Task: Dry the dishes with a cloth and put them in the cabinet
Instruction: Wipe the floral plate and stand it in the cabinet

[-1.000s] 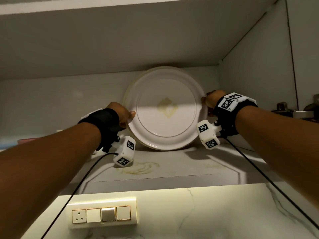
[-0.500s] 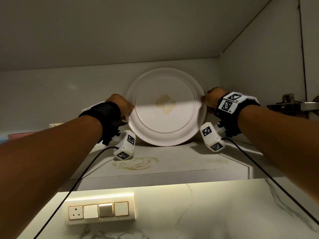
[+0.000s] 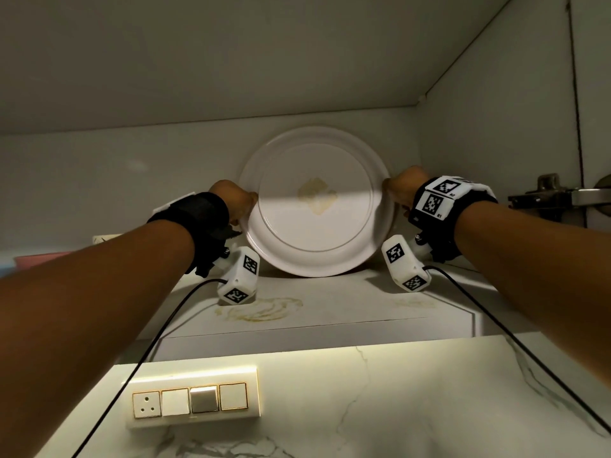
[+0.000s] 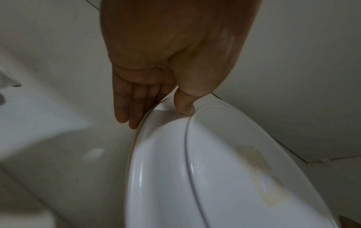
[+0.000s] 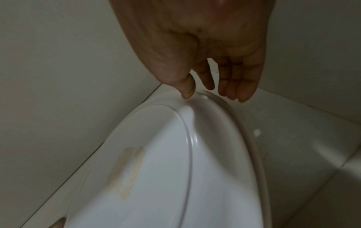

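A white plate [image 3: 317,206] with a faded yellowish mark in its middle stands on edge on the cabinet shelf [image 3: 330,312], leaning back toward the rear wall. My left hand [image 3: 238,201] holds its left rim. In the left wrist view, that left hand [image 4: 156,114] has its thumb on the front of the plate [image 4: 215,169] and its straight fingers behind. My right hand [image 3: 396,190] holds the right rim. In the right wrist view, the right hand [image 5: 207,95] has its thumb tip on the front of the plate [image 5: 166,169], with the fingers reaching behind the edge.
The cabinet's right side wall is close to my right hand, with a metal hinge [image 3: 549,193] on it. A pink object [image 3: 39,259] lies at the shelf's far left. A yellowish stain [image 3: 264,309] marks the shelf front. Below is a switch panel [image 3: 191,399] on the marble wall.
Both hands keep hold of the plate's rim. The plate stands slightly farther back on the shelf than before.
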